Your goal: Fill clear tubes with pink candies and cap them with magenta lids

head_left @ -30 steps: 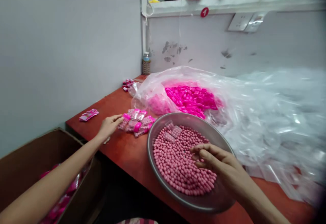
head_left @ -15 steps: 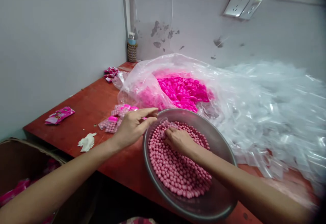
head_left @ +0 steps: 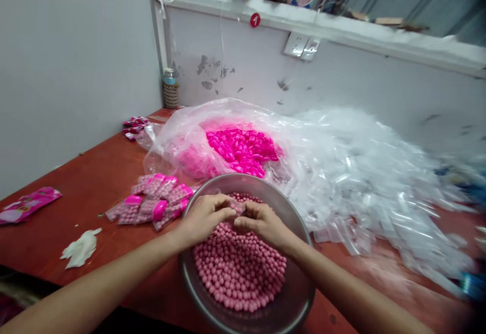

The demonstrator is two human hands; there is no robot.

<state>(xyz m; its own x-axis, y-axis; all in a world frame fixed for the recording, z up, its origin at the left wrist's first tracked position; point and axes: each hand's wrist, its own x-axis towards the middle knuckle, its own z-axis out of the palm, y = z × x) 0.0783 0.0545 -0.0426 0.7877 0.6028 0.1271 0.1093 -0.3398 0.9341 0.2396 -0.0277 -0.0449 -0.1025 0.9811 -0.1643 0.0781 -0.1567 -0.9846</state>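
Observation:
Over the metal bowl (head_left: 304, 268) of pink beads (head_left: 239, 268), my left hand (head_left: 208, 217) and my right hand (head_left: 264, 222) meet at a small clear packet (head_left: 237, 207) with pink beads inside. The fingertips of both hands pinch it from either side. Left of the bowl lie several filled clear packets with bright pink tops (head_left: 154, 200). Behind the bowl, a large clear plastic bag (head_left: 182, 126) stands open around bright pink pieces (head_left: 245, 149).
Many clear empty packets (head_left: 360, 182) are heaped on the red table (head_left: 125, 162) at the right. A white scrap (head_left: 81, 248) and a pink wrapper (head_left: 32, 205) lie at the left. A bottle in a woven holder (head_left: 170, 91) stands in the back corner.
My right hand has lifted out of the beads with the packet, and my left hand has closed on it too. The view has shifted, showing more of the shelf and the right side.

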